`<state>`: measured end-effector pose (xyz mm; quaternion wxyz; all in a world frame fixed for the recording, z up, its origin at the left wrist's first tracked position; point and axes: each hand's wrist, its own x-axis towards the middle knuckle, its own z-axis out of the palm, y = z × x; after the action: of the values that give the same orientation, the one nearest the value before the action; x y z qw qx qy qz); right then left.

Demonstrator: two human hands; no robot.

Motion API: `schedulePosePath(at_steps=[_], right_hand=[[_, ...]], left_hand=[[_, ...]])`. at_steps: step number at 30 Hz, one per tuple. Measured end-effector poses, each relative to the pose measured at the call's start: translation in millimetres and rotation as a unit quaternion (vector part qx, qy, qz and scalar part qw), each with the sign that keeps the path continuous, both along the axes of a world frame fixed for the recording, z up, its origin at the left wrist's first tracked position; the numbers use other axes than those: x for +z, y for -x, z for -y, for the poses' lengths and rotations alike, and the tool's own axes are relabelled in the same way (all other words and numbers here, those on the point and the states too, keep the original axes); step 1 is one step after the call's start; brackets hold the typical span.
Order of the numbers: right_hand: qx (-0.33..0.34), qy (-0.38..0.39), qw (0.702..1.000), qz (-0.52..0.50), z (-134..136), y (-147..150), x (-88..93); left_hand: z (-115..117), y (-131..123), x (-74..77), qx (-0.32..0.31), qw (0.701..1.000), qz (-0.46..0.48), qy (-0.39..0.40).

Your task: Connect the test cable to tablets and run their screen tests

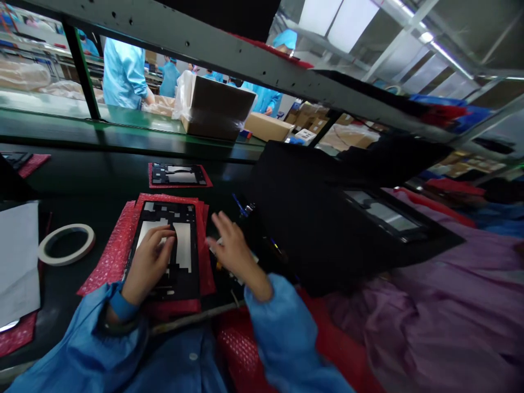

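At the centre of the black bench [82, 180], a black rectangular display frame [186, 286] lies on red bubble wrap [104, 267], pressed evenly beneath the left hand [148, 265], its fingers held together. At 3 o'clock from it, the right hand [236, 252] is held just beside, fingers spread, nothing clearly pinched.

Black rectangular tablet frame [189, 286], matte, pierced by irregular cut-out windows with pale backing showing through, is laid flat and lengthwise, slightly skewed, upon stacked red bubble-wrap sheets [108, 267], these being spread on a dark workbench [73, 185].
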<state>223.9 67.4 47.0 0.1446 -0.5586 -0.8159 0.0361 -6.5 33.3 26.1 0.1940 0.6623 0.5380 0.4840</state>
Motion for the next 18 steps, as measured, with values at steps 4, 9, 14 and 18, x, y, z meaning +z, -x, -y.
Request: schedulePosePath(at_steps=[4, 9, 14, 18], right_hand=[[0.177, 0.07, 0.982, -0.014, 69.8, 30.5, -22.8], [0.169, 0.101, 0.978, -0.065, 80.8, 35.0, -46.9], [0.174, 0.084, 0.977, -0.092, 76.0, 35.0, -54.4], [0.171, 0.066, 0.977, -0.105, 78.5, 35.3, -59.9]], left_hand=[[-2.7, 26.3, 13.4, 0.021, 0.999, -0.031, 0.003], [-49.1, 74.4, 18.5, 0.044, 0.971, -0.162, 0.169], [-117.8, 97.3, 14.7, 0.114, 0.953, -0.156, 0.232], [-146.4, 95.8, 10.5, 0.108, 0.946, -0.149, 0.268]])
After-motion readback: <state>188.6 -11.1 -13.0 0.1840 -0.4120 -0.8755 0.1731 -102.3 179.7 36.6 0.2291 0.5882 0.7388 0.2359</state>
